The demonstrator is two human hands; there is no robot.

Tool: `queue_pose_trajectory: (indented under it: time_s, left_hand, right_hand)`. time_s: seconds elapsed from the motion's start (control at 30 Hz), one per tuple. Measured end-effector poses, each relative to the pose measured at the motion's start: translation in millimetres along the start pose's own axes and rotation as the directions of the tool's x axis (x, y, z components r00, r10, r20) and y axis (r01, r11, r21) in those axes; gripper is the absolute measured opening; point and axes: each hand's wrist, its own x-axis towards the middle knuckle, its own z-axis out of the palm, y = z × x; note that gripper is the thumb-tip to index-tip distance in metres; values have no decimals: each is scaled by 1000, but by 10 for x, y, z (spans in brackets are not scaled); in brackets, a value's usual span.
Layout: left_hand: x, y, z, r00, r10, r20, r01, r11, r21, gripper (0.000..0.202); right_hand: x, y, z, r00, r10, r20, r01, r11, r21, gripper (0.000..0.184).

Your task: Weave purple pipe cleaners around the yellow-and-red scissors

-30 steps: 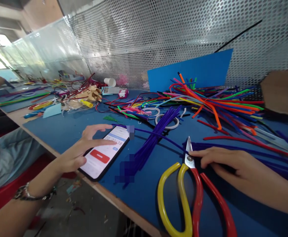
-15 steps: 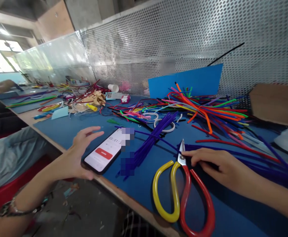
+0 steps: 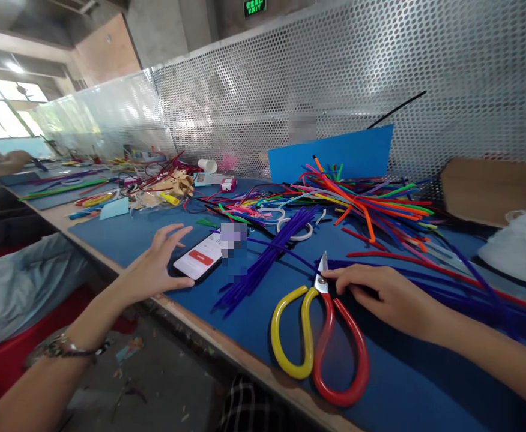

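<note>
Blue desk (image 3: 407, 384): left hand (image 3: 152, 267) spread, empty, beside phone (image 3: 195, 264); right hand (image 3: 386, 294) half-curled at scissors (image 3: 321, 285), hold unclear; purple bundle (image 3: 267, 258) between, seemingly gathered; stems (image 3: 510, 312) beyond right hand not.

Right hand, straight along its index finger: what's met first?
The red-and-yellow-handled scissors, near the pivot. The index fingertip of the right hand seems to touch them, but depth is unclear.

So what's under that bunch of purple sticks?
Part of a white ring peeks out from under the purple sticks, and the blue table is beneath. The rest of the ring is covered, so anything else hidden there can't be seen.
</note>
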Motion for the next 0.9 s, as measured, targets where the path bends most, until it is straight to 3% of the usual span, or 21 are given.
queue_pose_trajectory:
  time_s: [0.1,0.23,0.37,0.5,0.67,0.73,0.8,0.87,0.9]
  left_hand:
    - [31,83,18,999,-36,33,37,998,-50,71]
    - [54,239,-16,995,-74,73,74,997,11,75]
    - [70,333,16,993,-115,-5,115,992,47,77]
    - [121,308,98,989,-130,-76,136,988,78,79]
    - [286,236,55,993,-115,14,113,989,100,84]
    - [350,313,-20,999,-51,16,49,993,108,80]
    - [395,504,-106,994,84,-67,-78,993,83,69]
    - [426,799,-177,946,324,-13,-323,945,45,60]
    - [440,969,-196,892,448,54,-450,893,28,62]
  right_hand:
    - [-1,3,-2,1000,-3,8,3,1000,-4,27]
    - [-4,1,-6,1000,-3,14,3,1000,-10,27]
    - [-7,-26,-22,1000,11,10,-11,1000,-3,27]
    - [-10,-44,-33,999,10,37,-10,1000,3,26]
    - [-12,-25,-32,1000,19,22,-20,998,66,30]
    - [-9,-21,-44,999,18,42,-22,995,92,32]
    - [-2,-28,-65,997,14,77,-22,995,102,33]
    - [6,-45,-87,995,10,95,-20,995,101,35]
    - [10,-55,-98,995,8,100,-19,994,110,37]
